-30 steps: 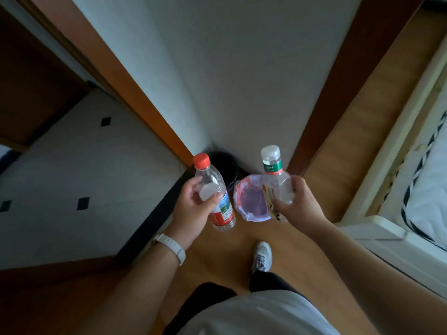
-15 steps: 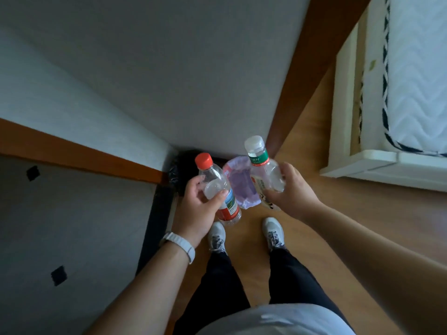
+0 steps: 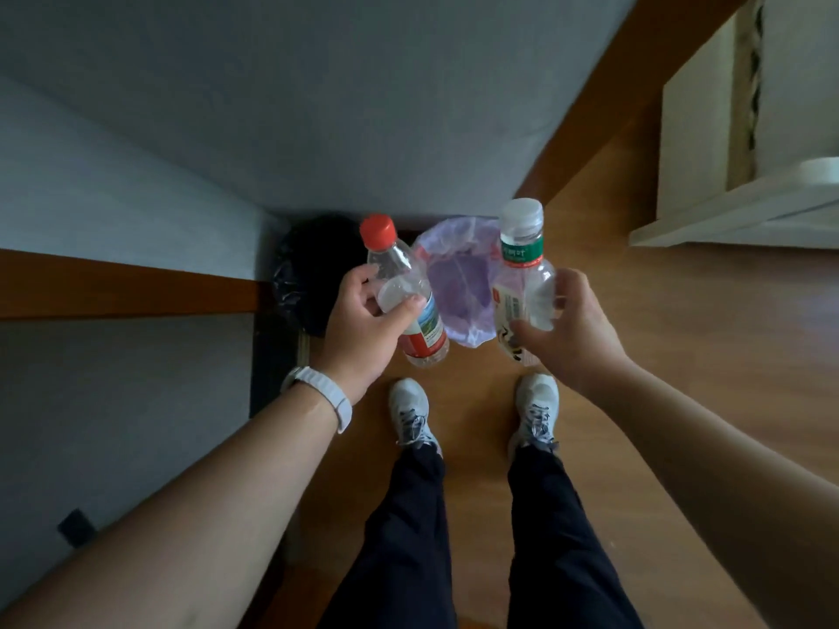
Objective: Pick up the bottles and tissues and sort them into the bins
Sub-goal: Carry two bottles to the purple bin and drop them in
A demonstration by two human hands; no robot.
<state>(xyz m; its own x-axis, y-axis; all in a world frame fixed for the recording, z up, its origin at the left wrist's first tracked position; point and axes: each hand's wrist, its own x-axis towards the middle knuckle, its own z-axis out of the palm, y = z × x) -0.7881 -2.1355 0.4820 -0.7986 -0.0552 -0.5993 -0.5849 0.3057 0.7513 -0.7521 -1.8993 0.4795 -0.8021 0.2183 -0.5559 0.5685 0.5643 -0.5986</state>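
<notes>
Grey wall (image 3: 340, 106) at 12 o'clock, wood floor (image 3: 681, 333) toward 3, white bed frame (image 3: 726, 211) at 2, dim light.

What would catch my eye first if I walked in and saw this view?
Two clear plastic bottles held up side by side: the left hand grips the red-capped bottle, the right hand the white-capped bottle with a green band. Between them, on the wooden floor by the wall, sits a bin with a purple liner, and a black-lined bin stands to its left. Grey sneakers point toward the bins.
</notes>
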